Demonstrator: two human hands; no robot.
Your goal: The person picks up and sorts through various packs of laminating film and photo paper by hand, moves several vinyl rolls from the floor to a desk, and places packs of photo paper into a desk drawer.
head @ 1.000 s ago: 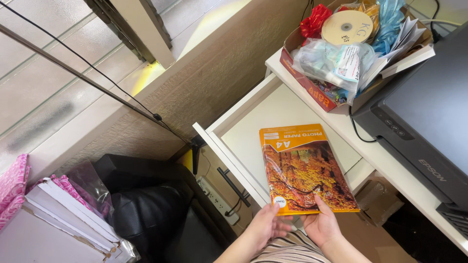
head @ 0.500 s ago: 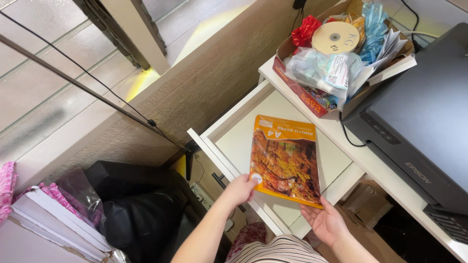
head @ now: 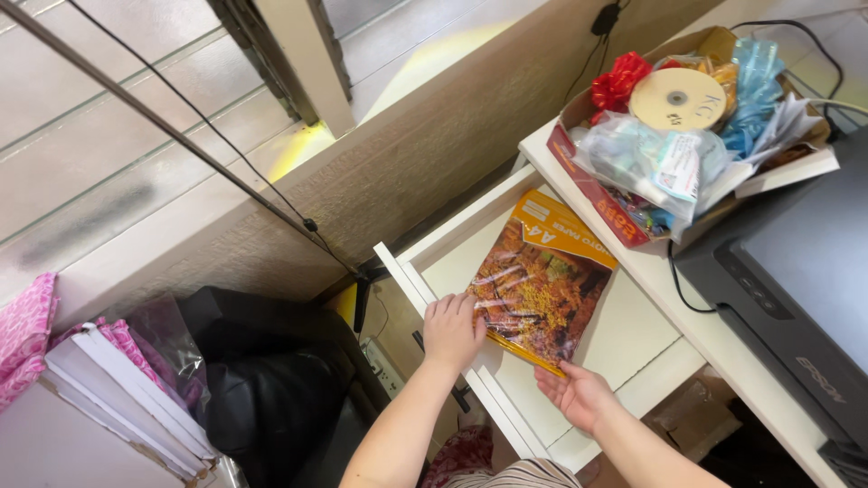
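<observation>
Just right of the frame's centre, a glossy pack of photo paper (head: 541,289) with an orange band and an autumn-forest picture lies tilted in the open white drawer (head: 633,339). A second ago it was held further out over the drawer front, nearer the person; now it has moved deeper in, toward the bench edge, and sits lower in the tray. That suggests the pack is being laid into the drawer rather than lifted out.

The left hand (head: 452,330) rests on the pack's left edge, its grip loosely curled, fingertips pressing the wrapper by the drawer's side rail. The right hand (head: 579,396) is under the pack's lower corner, palm up and fingers spread, supporting rather than pinching.

On the white bench (head: 674,285) at upper right stands an open cardboard box (head: 592,185) crammed with a disc (head: 678,98), a red bow (head: 617,83) and plastic bags. A black printer (head: 796,298) sits at right. At lower left lie a black bag (head: 262,380) and a stack of white binders (head: 127,407).
</observation>
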